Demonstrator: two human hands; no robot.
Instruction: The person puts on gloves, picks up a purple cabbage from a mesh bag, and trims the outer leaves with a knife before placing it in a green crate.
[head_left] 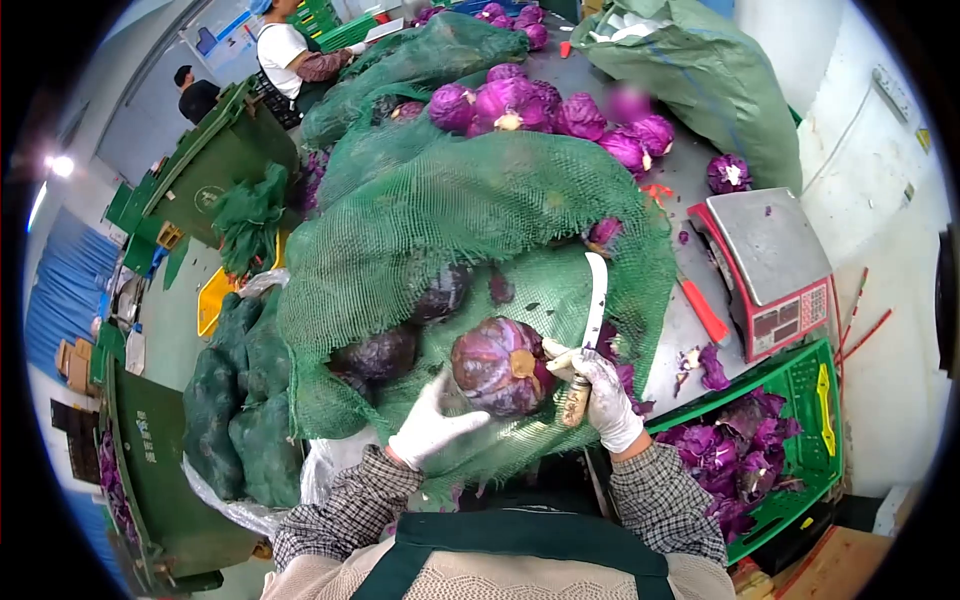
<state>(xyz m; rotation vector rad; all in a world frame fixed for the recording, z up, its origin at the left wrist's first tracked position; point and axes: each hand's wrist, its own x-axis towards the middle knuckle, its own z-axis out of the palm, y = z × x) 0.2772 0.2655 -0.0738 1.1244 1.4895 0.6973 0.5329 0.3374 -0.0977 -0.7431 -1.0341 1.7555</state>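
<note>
A purple cabbage [492, 362] lies on a green mesh sack [480, 190], its cut stem end turned to the right. Beside its lower left is my left hand [436, 424], white-gloved, thumb and fingers apart. My right hand [603, 392], also gloved, grips the wooden handle of a knife [597, 295]. The pale blade points away from me, curved at its tip, to the right of the cabbage. Darker cabbages [378, 352] sit partly under the mesh at the left.
Trimmed purple cabbages [510, 98] are piled farther back. At the right stand a red scale [768, 250] and a green crate [830, 420] of loose leaves. An orange-handled tool [703, 308] lies near the scale. Green bins [170, 470] and full mesh sacks [262, 440] stand left; a co-worker [290, 55] is behind.
</note>
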